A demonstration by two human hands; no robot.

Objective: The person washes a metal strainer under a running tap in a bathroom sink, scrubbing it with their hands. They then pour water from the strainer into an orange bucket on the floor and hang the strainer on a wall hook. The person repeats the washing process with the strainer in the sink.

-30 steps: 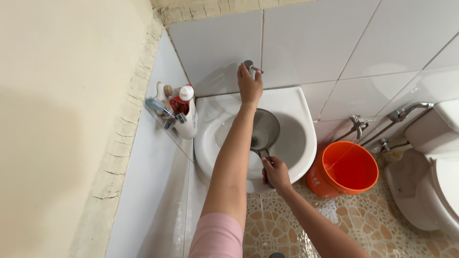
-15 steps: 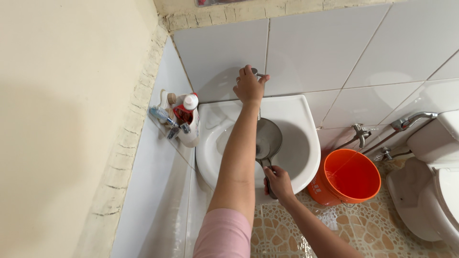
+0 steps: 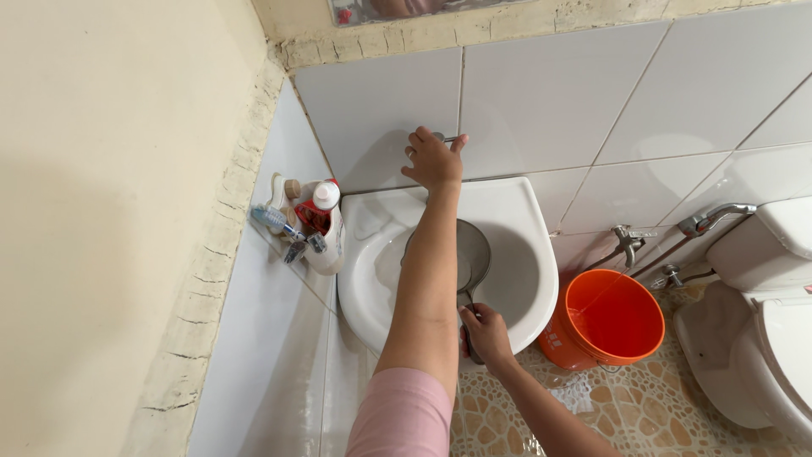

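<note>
A white toilet (image 3: 761,338) stands well to the right of the white corner sink (image 3: 516,211), and an orange bucket (image 3: 605,317) sits on the floor just beside the sink's right edge. Inside the sink basin lies the mesh bowl of a metal strainer (image 3: 472,254). At the sink's front rim the right hand (image 3: 484,332) is closed around the strainer's handle. Above the sink's back edge the left hand (image 3: 433,161) rests on the tap (image 3: 448,138), fingers curled over it. A white holder (image 3: 326,241) with toothbrushes stands against the sink's left side.
</note>
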